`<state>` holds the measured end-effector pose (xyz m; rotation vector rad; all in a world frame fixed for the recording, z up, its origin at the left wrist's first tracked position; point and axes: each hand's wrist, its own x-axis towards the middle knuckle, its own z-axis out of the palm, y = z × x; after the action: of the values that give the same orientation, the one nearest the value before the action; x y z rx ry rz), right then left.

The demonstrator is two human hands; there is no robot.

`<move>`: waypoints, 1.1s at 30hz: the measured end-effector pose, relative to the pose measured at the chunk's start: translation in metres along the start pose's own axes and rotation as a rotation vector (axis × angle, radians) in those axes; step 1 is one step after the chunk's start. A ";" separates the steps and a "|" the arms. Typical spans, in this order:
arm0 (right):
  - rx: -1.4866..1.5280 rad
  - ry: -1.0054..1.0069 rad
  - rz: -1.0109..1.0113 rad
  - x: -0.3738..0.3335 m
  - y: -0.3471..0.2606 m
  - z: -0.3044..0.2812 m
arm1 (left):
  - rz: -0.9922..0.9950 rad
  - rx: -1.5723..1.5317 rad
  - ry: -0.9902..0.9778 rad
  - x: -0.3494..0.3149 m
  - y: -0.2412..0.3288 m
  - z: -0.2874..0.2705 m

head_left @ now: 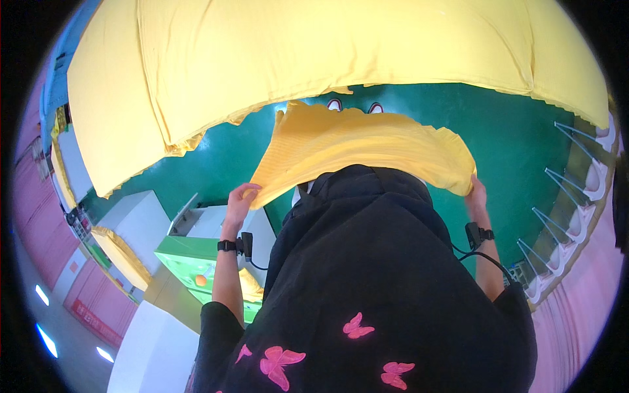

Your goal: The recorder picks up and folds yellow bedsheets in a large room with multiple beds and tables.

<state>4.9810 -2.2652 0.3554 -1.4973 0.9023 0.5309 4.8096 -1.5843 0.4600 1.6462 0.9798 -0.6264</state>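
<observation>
A yellow cloth with a ruffled edge is stretched across in front of my waist. My left hand pinches its left corner between thumb and fingers. At the opposite end, my right hand grips the other edge, with some of its fingers hidden behind the fabric. Between the two hands the cloth sags and folds, and its far side hangs above the floor near my shoes. Just beyond it is a large surface covered in a yellow tablecloth with creases and a gathered hem.
Green flooring shows between me and the covered surface. At the left stand a green and white cabinet and white box-shaped furniture. Several white chairs line the right side. Dark bands with small devices sit on both wrists.
</observation>
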 end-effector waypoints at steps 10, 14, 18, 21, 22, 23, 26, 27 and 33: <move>-0.873 -0.155 -0.285 -0.061 -0.043 0.063 | -0.145 0.074 -0.056 -0.048 0.030 -0.010; -1.005 -0.347 -0.634 -0.071 -0.061 0.067 | -0.027 0.282 -0.101 -0.059 0.016 -0.012; -1.407 -0.566 -0.728 -0.061 -0.074 0.058 | 0.133 0.602 -0.209 -0.075 0.063 0.022; -1.484 -0.515 -0.698 -0.024 -0.093 0.040 | 0.341 0.932 -0.139 -0.076 0.080 0.025; -1.420 -0.409 -0.756 -0.014 -0.106 0.041 | 0.388 0.960 -0.061 -0.071 0.088 0.016; -1.380 -0.380 -0.828 -0.016 -0.136 0.055 | 0.429 0.989 0.022 -0.067 0.096 0.003; -1.259 -0.249 -1.247 -0.048 -0.249 0.105 | 0.778 0.976 0.285 -0.063 0.161 -0.028; -1.239 -0.239 -1.360 -0.048 -0.282 0.111 | 0.879 0.956 0.371 -0.065 0.186 -0.041; -0.907 -0.027 -1.400 -0.069 -0.464 0.144 | 0.745 0.889 0.639 -0.120 0.323 -0.135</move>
<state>5.3320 -2.1338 0.6724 -2.4517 -0.6394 -0.1594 5.0102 -1.5198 0.7641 2.9037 0.3984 0.0367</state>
